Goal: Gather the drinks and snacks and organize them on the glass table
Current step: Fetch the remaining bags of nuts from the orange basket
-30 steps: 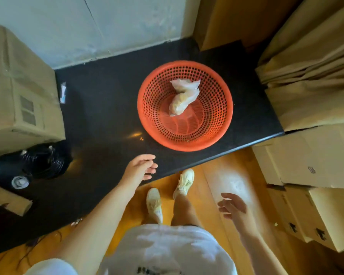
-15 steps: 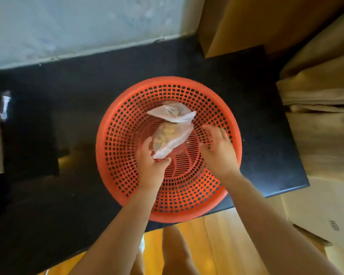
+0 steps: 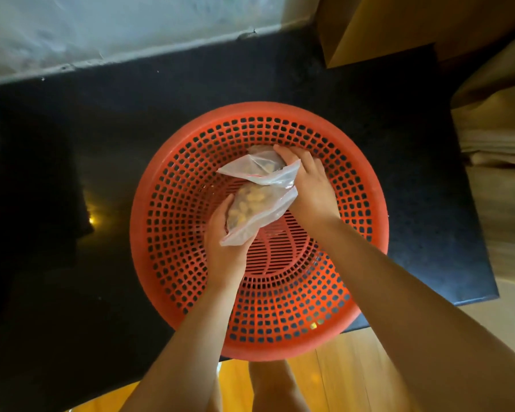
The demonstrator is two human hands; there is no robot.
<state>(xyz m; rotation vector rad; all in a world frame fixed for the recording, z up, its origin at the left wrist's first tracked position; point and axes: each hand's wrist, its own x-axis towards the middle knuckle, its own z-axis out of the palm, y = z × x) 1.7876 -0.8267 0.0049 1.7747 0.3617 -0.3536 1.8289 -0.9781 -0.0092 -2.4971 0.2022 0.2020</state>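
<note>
Nearest to you are your two forearms, which reach forward over the near rim of the red basket (image 3: 149, 233). The basket stands on the dark worktop (image 3: 72, 203), and its near edge hangs a little over the wooden floor (image 3: 339, 376).

Your left hand (image 3: 223, 251) is the closer one. Its fingers are curled around the lower end of the near snack bag (image 3: 259, 209), a clear zip bag with pale yellow pieces inside, and the bottom corner of the bag lies across your palm. The long axis of this bag runs from your left hand, at the near left, up to your right hand (image 3: 309, 188), at the far right. So the bag lies diagonally between the two hands, inside the basket and above its floor.

Your right hand is farther in. It lies against the upper end of this bag and on a second bag (image 3: 262, 160) behind it. Its fingers bend down over the plastic, but I cannot tell whether they really pinch it or only press on it, because the fingertips are hidden.

I judge that the coming move is a lift straight up and out. The left hand already has its bag; the far bag belongs to the right hand, which is nearer to it. A loose hold there can let that bag slip back.
</note>
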